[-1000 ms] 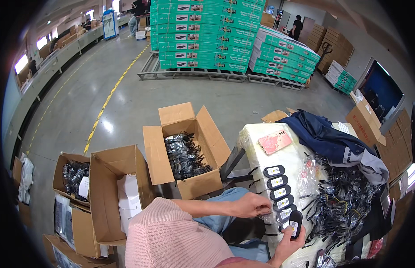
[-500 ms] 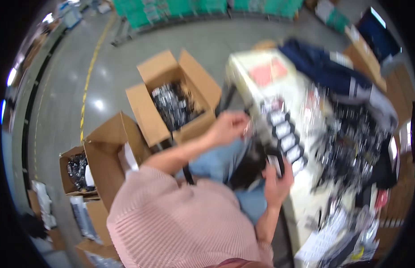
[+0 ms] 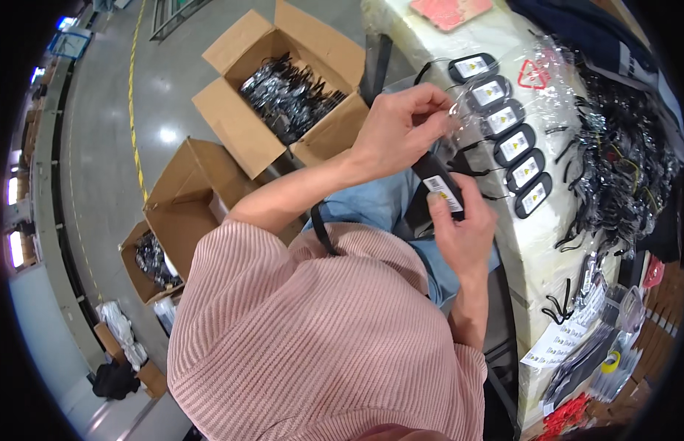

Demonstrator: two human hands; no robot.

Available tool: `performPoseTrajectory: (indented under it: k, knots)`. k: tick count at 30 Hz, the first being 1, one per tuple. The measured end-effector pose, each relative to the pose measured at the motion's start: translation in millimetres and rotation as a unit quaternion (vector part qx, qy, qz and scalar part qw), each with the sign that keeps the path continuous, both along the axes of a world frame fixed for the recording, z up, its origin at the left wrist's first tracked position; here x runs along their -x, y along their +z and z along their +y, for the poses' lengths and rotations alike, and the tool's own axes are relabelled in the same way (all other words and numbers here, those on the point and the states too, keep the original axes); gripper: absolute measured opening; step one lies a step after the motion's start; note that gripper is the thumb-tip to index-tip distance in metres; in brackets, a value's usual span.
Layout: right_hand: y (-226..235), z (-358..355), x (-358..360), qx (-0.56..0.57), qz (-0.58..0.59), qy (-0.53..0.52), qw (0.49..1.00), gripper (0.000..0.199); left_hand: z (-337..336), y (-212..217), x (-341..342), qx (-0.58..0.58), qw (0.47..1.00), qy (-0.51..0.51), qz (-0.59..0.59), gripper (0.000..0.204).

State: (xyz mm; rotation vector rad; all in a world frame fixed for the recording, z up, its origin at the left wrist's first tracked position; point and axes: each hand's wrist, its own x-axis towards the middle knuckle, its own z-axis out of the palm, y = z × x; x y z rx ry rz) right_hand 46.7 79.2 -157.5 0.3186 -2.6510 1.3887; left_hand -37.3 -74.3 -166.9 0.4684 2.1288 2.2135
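1. Grey floor (image 3: 169, 103) with a yellow line (image 3: 134, 140) off to our left; open carton (image 3: 335, 132) of dark, shiny-wrapped parts ahead; off-white worktop (image 3: 529, 272) down our right side.
2. Right hand (image 3: 465, 224): fingers closed around a black device (image 3: 430, 167), thumb by its white label. We have it tilted over our lap (image 3: 375, 206), just off the worktop's left edge.
3. Left hand (image 3: 404, 125): thumb and finger pinched together, apparently on clear film (image 3: 551, 103). Device's top end sits just below this hand; we can't tell if they touch.
4. On the worktop: row of six labelled black devices (image 3: 514, 144), film over the upper ones, some cords toward us. Pile of wrapped black items (image 3: 618, 169) beyond; label sheet (image 3: 559, 342) and yellow tape roll (image 3: 611, 361) nearer us.
5. Risk, our read: a tug on the film could catch cords and skew the row, since film and cords look tangled together.
6. Also a drop risk: nothing but our lap is under the held device, so a loose grip likely loses it.
7. Thumb rubbing the label could lift an edge.
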Motion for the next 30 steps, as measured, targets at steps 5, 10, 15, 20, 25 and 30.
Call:
performPoseTrajectory:
  k: [5, 10, 15, 20, 25, 30]
  knots:
    - [-12, 1, 3, 0.013, 0.023, -0.104, 0.994, 0.026, 13, -14, -9, -0.018, 0.999, 0.029, 0.003, 0.012]
    - [-22, 1, 2, 0.093, 0.025, -0.137, 0.986, 0.027, 20, -11, -11, 0.002, 0.997, 0.052, 0.059, 0.015]
    - [-16, 13, 5, 0.372, -0.225, -0.041, 0.9, 0.027, 20, -8, -13, 0.087, 0.991, 0.03, 0.095, 0.02]
    - [-27, 5, 2, 0.369, -0.126, -0.075, 0.918, 0.029, 23, -16, -19, 0.122, 0.983, 0.03, 0.132, 0.023]
    - [-37, 13, 4, 0.301, -0.061, -0.081, 0.948, 0.039, 30, -15, -22, 0.11, 0.985, -0.027, 0.128, 0.024]
    - [-22, 21, 6, 0.316, -0.079, -0.065, 0.943, 0.045, 36, -21, -28, 0.125, 0.981, -0.058, 0.135, 0.022]
